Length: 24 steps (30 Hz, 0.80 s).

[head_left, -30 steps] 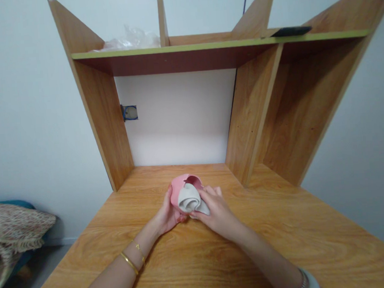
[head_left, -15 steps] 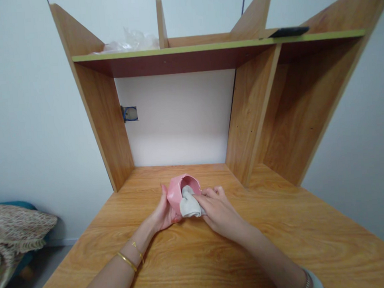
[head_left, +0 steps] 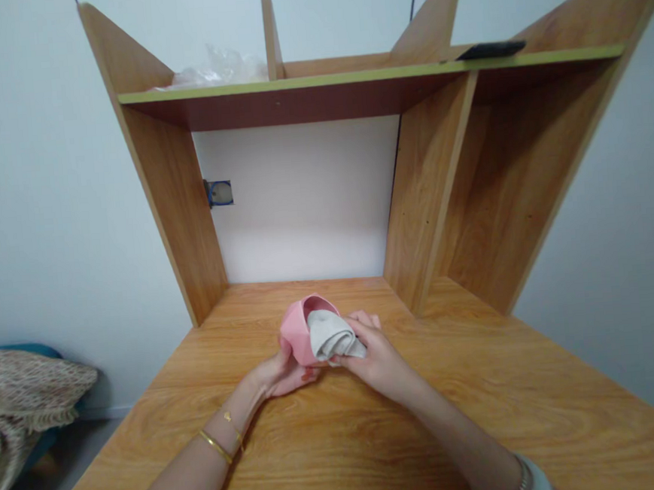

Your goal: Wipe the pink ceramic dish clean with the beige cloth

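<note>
A pink bowl [head_left: 295, 332] is held tilted just above the wooden desk [head_left: 342, 440], its mouth turned up and to the right. My left hand [head_left: 278, 376] cups it from below and the left, fingers wrapped round it. My right hand [head_left: 376, 354] is closed on a bunched grey cloth [head_left: 331, 337] that is pressed against the bowl's rim and front. Both wrists carry bracelets.
A wooden hutch stands on the desk's back, with a shelf [head_left: 370, 77] above. Crumpled clear plastic [head_left: 216, 66] lies on the shelf's left, a dark flat object [head_left: 490, 50] on its right. A patterned blanket [head_left: 15, 390] lies low at the left.
The cloth has come out from the bowl's mouth and now sits bunched over its rim and front. The bowl has tipped a little more to the left in my left hand.
</note>
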Motion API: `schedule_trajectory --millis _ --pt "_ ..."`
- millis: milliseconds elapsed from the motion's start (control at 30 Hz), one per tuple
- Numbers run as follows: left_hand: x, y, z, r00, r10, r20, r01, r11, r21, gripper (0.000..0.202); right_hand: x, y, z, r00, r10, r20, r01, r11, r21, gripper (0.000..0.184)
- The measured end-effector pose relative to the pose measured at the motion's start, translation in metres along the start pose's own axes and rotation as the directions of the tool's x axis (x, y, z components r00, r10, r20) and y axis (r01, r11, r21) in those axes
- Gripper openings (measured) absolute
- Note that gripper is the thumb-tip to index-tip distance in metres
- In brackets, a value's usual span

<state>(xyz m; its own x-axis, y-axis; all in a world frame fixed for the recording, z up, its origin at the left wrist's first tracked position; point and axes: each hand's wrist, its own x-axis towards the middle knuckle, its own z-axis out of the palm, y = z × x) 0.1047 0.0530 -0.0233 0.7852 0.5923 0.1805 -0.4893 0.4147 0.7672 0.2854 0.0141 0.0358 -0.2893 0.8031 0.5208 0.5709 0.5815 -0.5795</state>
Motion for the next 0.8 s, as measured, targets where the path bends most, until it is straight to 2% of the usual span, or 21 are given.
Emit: schedule_trajectory --millis 200,367,467,567,700,800 --pt "-0.003 -0.002 0.0 0.994 0.08 -0.08 -0.07 0.991 0.113 0.052 0.0 0.002 -0.002 0.996 0.071 -0.053 -0.066 0.994 0.09 0.019" --pt "0.001 -0.001 0.007 0.998 0.059 -0.03 -0.053 0.983 0.173 0.072 -0.003 0.0 -0.001 0.996 0.074 -0.051 -0.066 0.988 0.138 0.017" --pt "0.003 0.003 0.013 0.992 0.124 -0.02 -0.117 0.969 0.217 0.078 -0.002 0.0 -0.002 0.995 0.077 -0.061 -0.068 0.988 0.139 0.017" --pt "0.005 0.005 0.016 0.982 0.177 -0.069 -0.159 0.965 0.207 0.076 -0.002 0.001 -0.002 0.996 0.07 -0.059 -0.062 0.988 0.138 0.019" --pt "0.006 0.004 0.018 0.977 0.179 -0.12 -0.165 0.98 0.115 0.067 -0.003 -0.005 0.0 0.999 0.045 -0.016 -0.045 0.998 0.048 0.025" --pt "0.005 0.005 0.019 0.969 0.177 -0.171 -0.165 0.983 0.078 0.061 -0.005 -0.011 0.002 0.999 -0.036 0.038 0.04 0.995 -0.095 0.024"
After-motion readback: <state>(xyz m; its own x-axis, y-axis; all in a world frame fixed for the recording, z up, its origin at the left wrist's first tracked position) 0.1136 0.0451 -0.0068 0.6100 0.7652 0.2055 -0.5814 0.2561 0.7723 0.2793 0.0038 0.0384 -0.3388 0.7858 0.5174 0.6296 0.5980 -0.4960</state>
